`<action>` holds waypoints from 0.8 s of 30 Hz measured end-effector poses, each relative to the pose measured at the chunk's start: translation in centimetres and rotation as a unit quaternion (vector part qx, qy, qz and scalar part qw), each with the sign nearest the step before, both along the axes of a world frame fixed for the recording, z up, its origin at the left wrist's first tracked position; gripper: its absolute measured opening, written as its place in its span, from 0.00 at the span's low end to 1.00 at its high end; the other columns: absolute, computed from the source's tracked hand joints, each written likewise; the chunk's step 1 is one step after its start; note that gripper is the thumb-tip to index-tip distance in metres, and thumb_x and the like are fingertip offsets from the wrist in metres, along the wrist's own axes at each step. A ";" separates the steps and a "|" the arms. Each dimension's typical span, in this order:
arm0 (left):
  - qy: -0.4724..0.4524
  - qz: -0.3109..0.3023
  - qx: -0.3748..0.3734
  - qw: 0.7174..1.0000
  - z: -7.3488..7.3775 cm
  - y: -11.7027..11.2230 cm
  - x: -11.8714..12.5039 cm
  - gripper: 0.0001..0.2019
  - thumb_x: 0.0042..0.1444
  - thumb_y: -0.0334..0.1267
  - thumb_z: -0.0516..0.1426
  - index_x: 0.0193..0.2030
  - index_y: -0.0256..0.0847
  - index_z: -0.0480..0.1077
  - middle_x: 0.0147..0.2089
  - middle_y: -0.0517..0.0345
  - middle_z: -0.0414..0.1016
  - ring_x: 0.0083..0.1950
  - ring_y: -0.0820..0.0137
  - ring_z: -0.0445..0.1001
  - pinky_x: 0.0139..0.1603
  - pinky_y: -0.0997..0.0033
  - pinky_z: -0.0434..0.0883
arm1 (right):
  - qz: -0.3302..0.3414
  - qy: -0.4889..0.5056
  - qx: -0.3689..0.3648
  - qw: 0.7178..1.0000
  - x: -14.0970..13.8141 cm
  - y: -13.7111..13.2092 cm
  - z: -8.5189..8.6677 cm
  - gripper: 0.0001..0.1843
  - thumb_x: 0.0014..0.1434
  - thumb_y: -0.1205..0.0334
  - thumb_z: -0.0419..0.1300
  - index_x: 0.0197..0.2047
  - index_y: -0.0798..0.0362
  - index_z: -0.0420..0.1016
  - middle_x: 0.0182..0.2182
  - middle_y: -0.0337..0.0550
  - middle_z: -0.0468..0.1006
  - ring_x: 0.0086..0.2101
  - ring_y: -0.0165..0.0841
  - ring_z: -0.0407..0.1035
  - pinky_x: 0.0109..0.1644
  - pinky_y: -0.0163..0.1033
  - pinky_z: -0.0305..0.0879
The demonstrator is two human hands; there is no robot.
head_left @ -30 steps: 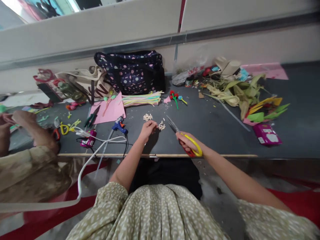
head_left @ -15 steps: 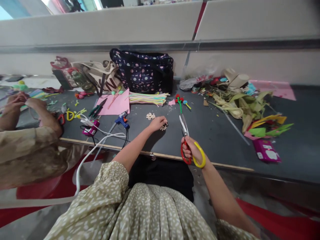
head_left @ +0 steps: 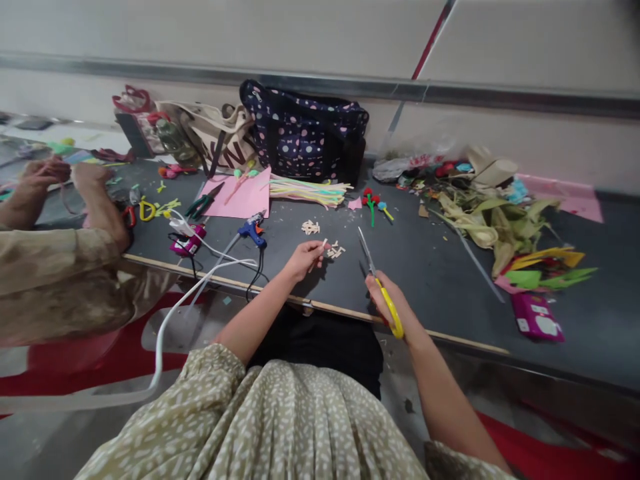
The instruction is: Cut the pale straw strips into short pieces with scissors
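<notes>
Yellow-handled scissors in right hand, fingers curled round the grip, second loop mostly hidden; blades over dark table. Left hand pinching a small pale piece between thumb and finger, lower fingers hard to make out. One pale heap just beyond it, loose bits beside the fingertips. Far left: co-worker's hands, held item unclear, sleeve cut off by frame edge.

The head-worn view looks forward and down at the nearby dark table.
</notes>
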State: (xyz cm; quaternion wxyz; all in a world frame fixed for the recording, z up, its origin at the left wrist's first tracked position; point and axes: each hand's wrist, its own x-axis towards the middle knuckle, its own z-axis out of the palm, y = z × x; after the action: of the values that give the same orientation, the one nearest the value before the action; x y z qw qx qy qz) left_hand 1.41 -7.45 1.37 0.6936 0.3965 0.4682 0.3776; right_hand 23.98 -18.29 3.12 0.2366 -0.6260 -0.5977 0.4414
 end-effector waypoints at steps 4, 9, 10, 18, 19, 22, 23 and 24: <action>-0.047 0.010 -0.015 0.999 0.2 -0.9 -0.6 0.16 0.48 0.42 0.65 0.41 0.34 0.74 0.25 0.63 0.65 0.19 0.83 0.59 0.16 0.82 0.53 | 0.025 -0.061 0.046 0.997 -0.2 0.2 0.5 0.23 0.62 0.37 0.43 0.43 0.49 0.60 0.31 0.39 0.68 0.30 0.31 0.62 0.35 0.36 0.59; -0.045 0.025 -0.024 0.998 0.9 -1.6 -0.8 0.15 0.46 0.43 0.66 0.34 0.34 0.72 0.26 0.61 0.67 0.20 0.82 0.62 0.15 0.82 0.55 | 0.084 -0.052 0.027 0.995 -1.1 0.5 0.4 0.23 0.62 0.38 0.44 0.41 0.49 0.62 0.31 0.38 0.68 0.32 0.32 0.62 0.36 0.36 0.59; -0.044 0.026 -0.026 0.998 1.1 -1.7 -0.8 0.14 0.47 0.43 0.65 0.34 0.34 0.72 0.25 0.61 0.67 0.20 0.82 0.62 0.15 0.81 0.56 | 0.095 -0.051 0.026 0.994 -1.4 0.6 0.4 0.22 0.62 0.39 0.44 0.41 0.49 0.62 0.32 0.38 0.68 0.32 0.31 0.62 0.36 0.36 0.59; -0.030 -0.002 -0.008 1.000 1.7 -2.3 -0.7 0.12 0.47 0.42 0.65 0.32 0.35 0.72 0.24 0.62 0.67 0.18 0.82 0.61 0.15 0.81 0.56 | 0.140 -0.059 0.011 0.988 -2.9 1.3 1.0 0.23 0.62 0.38 0.43 0.39 0.50 0.62 0.29 0.36 0.67 0.30 0.30 0.60 0.36 0.35 0.58; -0.029 -0.009 -0.006 1.000 1.7 -2.4 -0.7 0.12 0.47 0.42 0.65 0.32 0.35 0.71 0.24 0.62 0.68 0.18 0.82 0.61 0.15 0.81 0.55 | 0.142 -0.061 0.009 0.988 -2.9 1.4 1.0 0.23 0.62 0.38 0.43 0.38 0.50 0.61 0.29 0.36 0.66 0.30 0.30 0.60 0.36 0.35 0.57; -0.020 -0.028 0.001 0.999 1.5 -2.5 -0.5 0.12 0.48 0.42 0.64 0.31 0.35 0.71 0.23 0.62 0.67 0.18 0.82 0.61 0.15 0.81 0.55 | 0.145 -0.056 0.007 0.988 -2.9 1.5 1.2 0.23 0.62 0.38 0.43 0.37 0.50 0.60 0.28 0.35 0.65 0.30 0.29 0.59 0.35 0.35 0.57; -0.017 -0.035 0.003 0.999 1.4 -2.5 -0.4 0.11 0.48 0.42 0.64 0.30 0.35 0.71 0.23 0.63 0.67 0.17 0.82 0.61 0.15 0.81 0.55 | 0.145 -0.053 0.007 0.988 -2.9 1.5 1.2 0.23 0.62 0.38 0.43 0.37 0.50 0.60 0.28 0.35 0.65 0.30 0.29 0.59 0.35 0.35 0.57; -0.013 -0.041 0.005 0.999 1.4 -2.6 -0.3 0.11 0.48 0.41 0.64 0.30 0.35 0.71 0.23 0.63 0.66 0.17 0.82 0.61 0.14 0.80 0.55 | 0.145 -0.052 0.007 0.988 -2.9 1.6 1.3 0.23 0.62 0.38 0.43 0.37 0.50 0.60 0.28 0.35 0.64 0.30 0.29 0.59 0.35 0.34 0.56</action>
State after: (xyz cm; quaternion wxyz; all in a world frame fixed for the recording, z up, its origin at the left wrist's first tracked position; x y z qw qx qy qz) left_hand 1.10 -10.02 2.78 0.7125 0.4137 0.4406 0.3564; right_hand 21.07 -16.74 4.46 0.1434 -0.5531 -0.6967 0.4336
